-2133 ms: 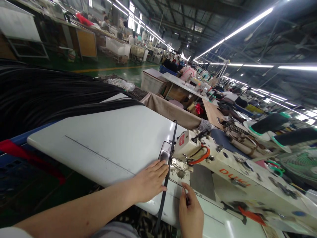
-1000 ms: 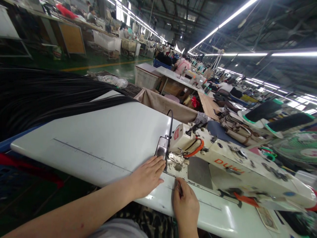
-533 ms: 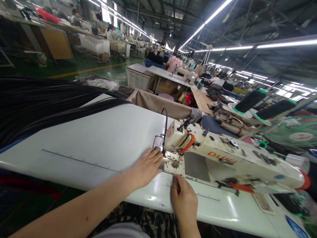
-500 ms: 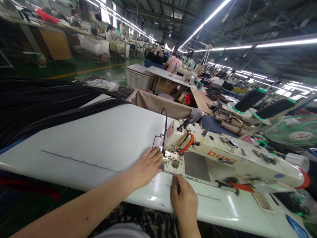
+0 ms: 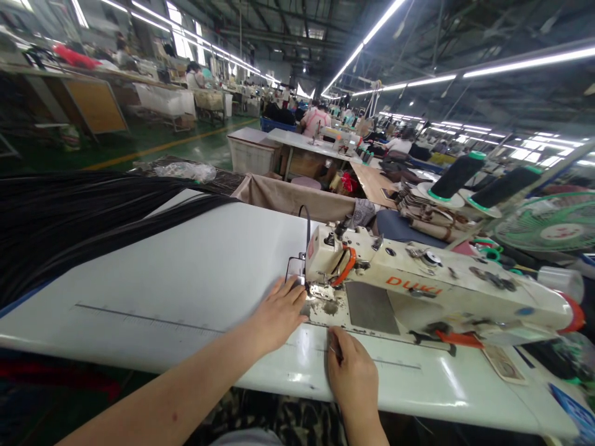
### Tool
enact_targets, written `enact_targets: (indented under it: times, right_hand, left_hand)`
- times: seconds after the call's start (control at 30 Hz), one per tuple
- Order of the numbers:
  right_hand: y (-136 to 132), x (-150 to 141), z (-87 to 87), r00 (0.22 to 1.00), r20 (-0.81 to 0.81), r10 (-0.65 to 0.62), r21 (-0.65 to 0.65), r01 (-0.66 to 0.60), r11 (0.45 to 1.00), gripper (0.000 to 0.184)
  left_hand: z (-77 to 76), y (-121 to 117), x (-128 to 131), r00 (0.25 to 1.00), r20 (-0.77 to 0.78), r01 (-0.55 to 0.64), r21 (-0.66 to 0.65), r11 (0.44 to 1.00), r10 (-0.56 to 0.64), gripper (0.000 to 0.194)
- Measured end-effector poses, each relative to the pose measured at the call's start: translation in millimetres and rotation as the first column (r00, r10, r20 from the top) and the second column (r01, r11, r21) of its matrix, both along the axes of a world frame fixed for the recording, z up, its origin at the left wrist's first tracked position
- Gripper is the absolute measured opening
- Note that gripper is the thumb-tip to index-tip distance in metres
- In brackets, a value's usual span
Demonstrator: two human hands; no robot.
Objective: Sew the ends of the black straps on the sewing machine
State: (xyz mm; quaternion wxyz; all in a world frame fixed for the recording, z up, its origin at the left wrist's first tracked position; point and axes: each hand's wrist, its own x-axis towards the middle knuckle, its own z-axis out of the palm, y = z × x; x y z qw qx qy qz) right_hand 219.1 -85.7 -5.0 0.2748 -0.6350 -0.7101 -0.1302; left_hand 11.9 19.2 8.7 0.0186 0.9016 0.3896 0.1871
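My left hand point(image 5: 280, 314) lies palm down beside the needle area of the sewing machine point(image 5: 413, 279), fingers stretched out and touching the plate's left edge. The presser foot point(image 5: 320, 291) is just right of its fingertips, lit by a small lamp. On the table edge in front of the machine, my right hand point(image 5: 352, 370) is curled with thumb and fingers closed. A small dark bit shows between its fingers, too hidden to name. A black strip point(image 5: 305, 217) loops up behind the needle head.
Long black strips point(image 5: 93, 214) lie in a heap over the table's left side. Behind the table point(image 5: 186, 266) stands a beige cloth-lined bin point(image 5: 288, 195). Black thread cones point(image 5: 458, 176) and a green fan point(image 5: 553, 226) are at right. A person in pink point(image 5: 316, 119) sits farther off.
The camera view has shifted slightly, so the scene sits a little differently in the frame. Both hands keep nearly the same pose and place at the machine.
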Motion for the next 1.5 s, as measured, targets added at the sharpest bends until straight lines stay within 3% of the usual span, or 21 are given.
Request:
enact_targets:
  times: [0.2,0.43,0.63,0.8,0.97,1.27,1.5]
  right_hand:
    - [0.1,-0.9,-1.2,1.0,0.0,-0.014,-0.009,0.014,1.0,0.025]
    - [-1.0,-0.9,0.6,1.0,-0.008,-0.014,-0.027,0.014,1.0,0.026]
    - [-0.8,-2.7,2.1,0.999,-0.029,-0.02,-0.027,0.019,0.999,0.028]
    - [-1.4,-2.0,2.4,1.0,-0.022,-0.018,-0.044,0.017,0.999,0.03]
    - [-2.7,-2.1,3.7,1.0,-0.026,-0.015,-0.059,0.014,0.998,0.033]
    - [-4.3,-0.9,1.0,0.999,-0.041,-0.031,-0.109,0.027,0.994,0.036]
    - [-4.3,-2.7,1.6,0.998,-0.039,-0.041,-0.076,0.038,0.996,0.035]
  left_hand:
    - [4.7,1.5,1.6,1.0,-0.013,0.003,0.0,1.0,-0.003,0.05]
    - [7.1,11.6,-2.7,1.0,0.021,0.024,-0.084,0.996,-0.022,0.038]
    - [3.3,52.3,-4.0,0.985,0.174,0.032,-0.23,0.973,0.008,0.031]
    - [0.8,90.0,7.5,0.979,0.199,0.092,-0.242,0.966,-0.044,0.034]
    - [6.8,108.6,13.0,0.971,0.205,0.169,-0.227,0.959,-0.122,0.033]
    - [11.7,104.9,-10.8,0.98,0.152,0.165,-0.237,0.957,-0.131,0.015]
    - [12.9,94.5,-11.3,0.978,0.207,0.1,-0.304,0.947,-0.037,0.007]
